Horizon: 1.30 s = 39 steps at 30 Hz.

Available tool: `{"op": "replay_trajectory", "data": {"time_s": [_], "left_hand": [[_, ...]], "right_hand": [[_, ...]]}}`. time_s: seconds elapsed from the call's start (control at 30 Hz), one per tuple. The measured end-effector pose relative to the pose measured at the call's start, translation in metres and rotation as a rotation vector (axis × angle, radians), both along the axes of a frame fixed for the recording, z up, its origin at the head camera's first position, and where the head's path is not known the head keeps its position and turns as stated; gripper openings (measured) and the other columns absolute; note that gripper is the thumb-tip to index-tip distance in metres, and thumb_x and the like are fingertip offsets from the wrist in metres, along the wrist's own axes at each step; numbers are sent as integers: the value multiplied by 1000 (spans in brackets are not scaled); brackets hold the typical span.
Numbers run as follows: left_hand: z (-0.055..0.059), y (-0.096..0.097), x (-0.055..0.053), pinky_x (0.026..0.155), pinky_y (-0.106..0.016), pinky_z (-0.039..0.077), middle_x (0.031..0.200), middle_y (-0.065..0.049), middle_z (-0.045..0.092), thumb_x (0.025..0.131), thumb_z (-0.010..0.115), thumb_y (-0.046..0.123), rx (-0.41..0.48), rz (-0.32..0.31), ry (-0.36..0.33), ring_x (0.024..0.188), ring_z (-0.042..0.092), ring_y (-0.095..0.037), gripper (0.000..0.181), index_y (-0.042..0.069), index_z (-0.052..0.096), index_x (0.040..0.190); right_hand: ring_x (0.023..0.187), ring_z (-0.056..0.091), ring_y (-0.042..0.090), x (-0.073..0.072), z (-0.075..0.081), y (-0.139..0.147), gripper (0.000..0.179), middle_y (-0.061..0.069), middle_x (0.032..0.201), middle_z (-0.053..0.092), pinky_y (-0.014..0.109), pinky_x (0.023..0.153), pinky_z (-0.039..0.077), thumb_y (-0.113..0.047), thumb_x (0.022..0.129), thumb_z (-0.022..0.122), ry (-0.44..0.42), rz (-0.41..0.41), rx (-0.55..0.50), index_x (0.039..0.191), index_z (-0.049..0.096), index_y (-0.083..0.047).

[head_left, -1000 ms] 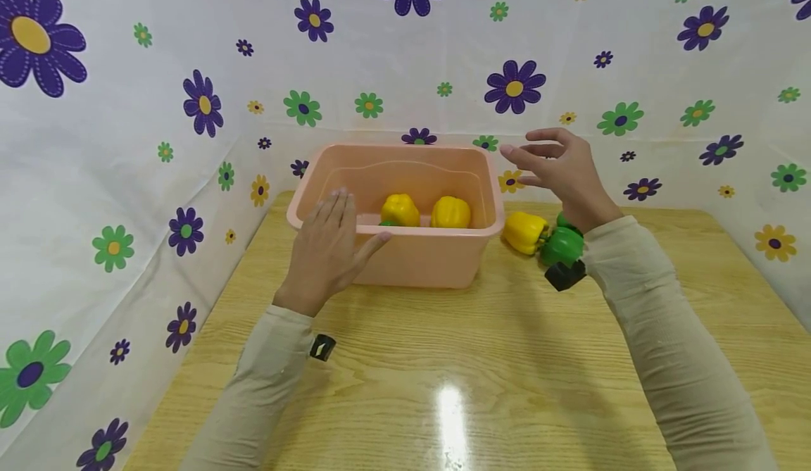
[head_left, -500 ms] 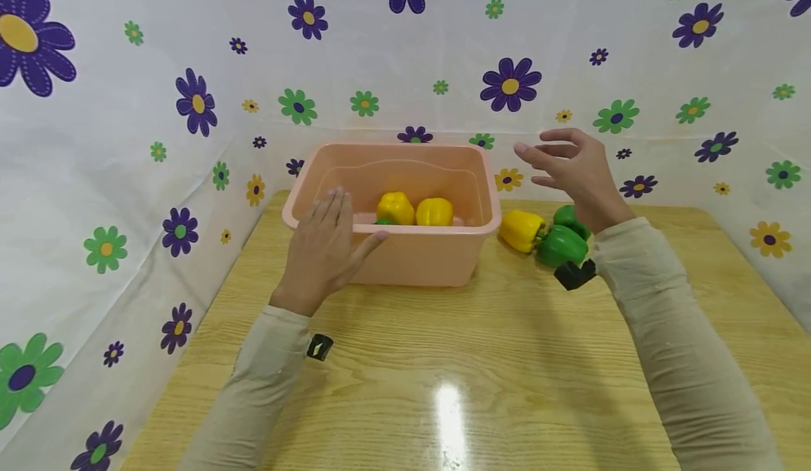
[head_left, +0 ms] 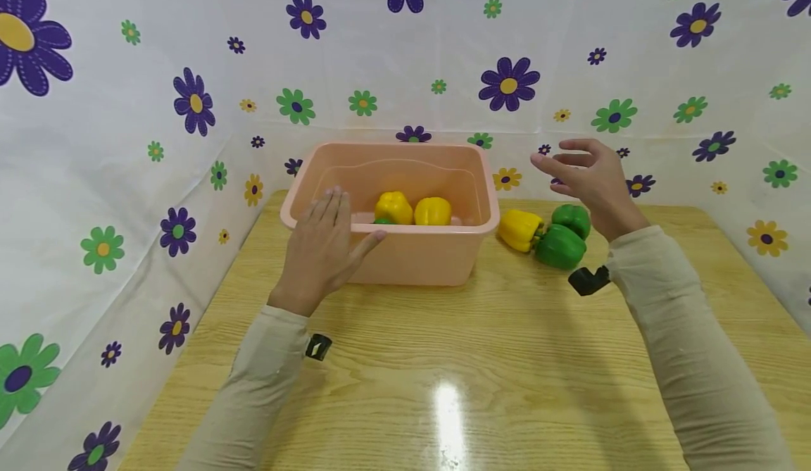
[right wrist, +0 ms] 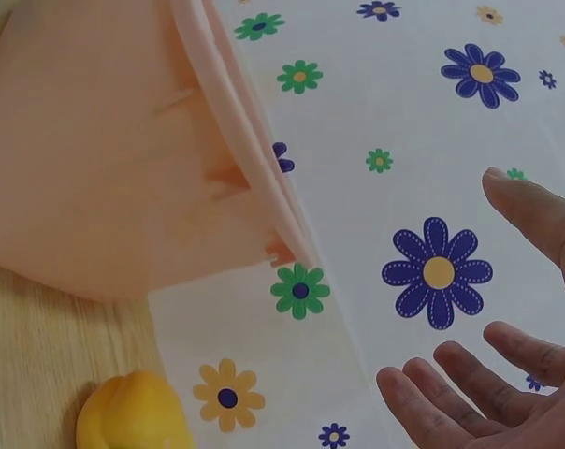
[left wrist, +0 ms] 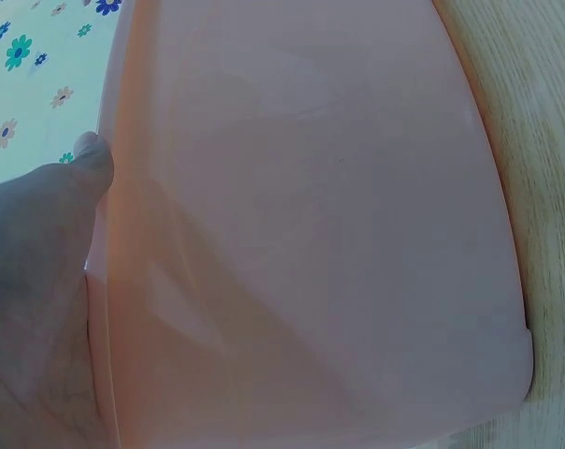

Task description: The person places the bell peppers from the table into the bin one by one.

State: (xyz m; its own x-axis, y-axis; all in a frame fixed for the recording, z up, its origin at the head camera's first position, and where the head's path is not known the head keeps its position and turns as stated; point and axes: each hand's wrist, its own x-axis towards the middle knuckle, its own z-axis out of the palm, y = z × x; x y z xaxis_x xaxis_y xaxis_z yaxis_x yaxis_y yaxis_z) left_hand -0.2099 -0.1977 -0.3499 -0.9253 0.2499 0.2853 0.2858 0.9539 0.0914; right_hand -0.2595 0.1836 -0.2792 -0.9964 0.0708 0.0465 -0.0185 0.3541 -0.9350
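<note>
A pink bin point(head_left: 412, 256) is found upright on the wooden counter point(head_left: 380, 386), placed near the flower-printed backdrop point(head_left: 380, 34). Its near rim is touched by the left hand point(head_left: 319, 246), which is laid over the rim's left part. The fingers of this hand are straight and held close together, directed into the bin; the thumb is set apart and rested along the rim, as is confirmed in the left wrist view.

Inside the bin, a left yellow pepper point(head_left: 393, 208) and a right yellow pepper point(head_left: 433, 212) are seen side by side. A small green item point(head_left: 383, 222) is partly hidden behind the near rim and cannot be identified.

To the right of the bin, an outer yellow pepper point(head_left: 518, 230) is located just beside it, with its stem end turned toward a near green pepper point(head_left: 560, 247). A far green pepper point(head_left: 571, 220) is positioned directly behind the latter.

The right hand point(head_left: 589, 179) is raised above the green pair, and nothing is held in it. Its fingers are spread and slightly bent, with a wide gap left to the thumb. Both forearms are covered by pale sleeves point(head_left: 697, 344).
</note>
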Motion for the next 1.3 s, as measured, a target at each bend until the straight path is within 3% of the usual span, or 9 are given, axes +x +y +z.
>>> {"op": "replay_trajectory", "data": {"time_s": [0.27, 0.83, 1.3], "left_hand": [[1, 0, 0, 125, -48, 14, 162, -26, 24, 100, 41, 68, -3, 1, 1, 152, 21, -39, 97, -11, 25, 155], [2, 0, 1, 125, -48, 14, 162, -27, 25, 100, 42, 66, -5, -8, 3, 152, 21, -39, 96, -12, 26, 154], [1, 0, 1, 125, -48, 14, 162, -27, 25, 100, 42, 66, 1, -8, 5, 152, 21, -39, 96, -12, 26, 154]], "right_hand": [[124, 53, 35, 1, -11, 13, 95, 22, 147, 43, 47, 104, 50, -56, 85, 76, -15, 6, 6, 154, 34, -4], [128, 50, 38, 4, -27, 25, 104, 24, 147, 43, 51, 109, 46, -62, 80, 77, -87, -14, 38, 153, 35, -2], [136, 43, 44, 4, -49, 37, 103, 27, 155, 35, 53, 111, 42, -59, 85, 74, -131, -26, 35, 157, 28, -1]]}}
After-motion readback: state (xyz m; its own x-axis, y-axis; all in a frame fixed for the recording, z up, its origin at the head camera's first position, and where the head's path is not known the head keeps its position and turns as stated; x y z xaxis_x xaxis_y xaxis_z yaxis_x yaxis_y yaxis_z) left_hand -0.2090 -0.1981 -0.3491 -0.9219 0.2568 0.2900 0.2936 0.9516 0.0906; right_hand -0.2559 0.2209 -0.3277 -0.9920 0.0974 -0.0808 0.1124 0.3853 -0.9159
